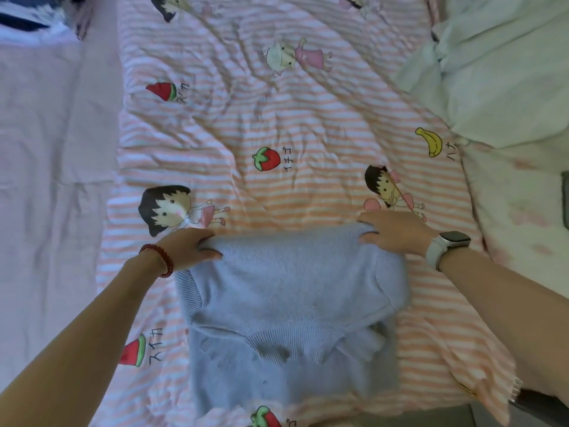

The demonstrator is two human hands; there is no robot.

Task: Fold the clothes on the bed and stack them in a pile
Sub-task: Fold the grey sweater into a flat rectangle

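A light blue knitted sweater (292, 291) lies on the striped cartoon bedsheet (277, 124), folded over on itself, with its ribbed hem showing near the lower middle. My left hand (184, 248), with a red bead bracelet at the wrist, grips the far left corner of the fold. My right hand (397, 231), with a white watch on the wrist, grips the far right corner. Both hands hold the folded edge at the sweater's far side.
A pale green quilt (508, 66) is bunched at the upper right. A pink sheet or pillow (46, 149) covers the left side. White floral bedding (523, 217) lies at the right. The bed's fringed edge (492, 396) hangs at the lower right.
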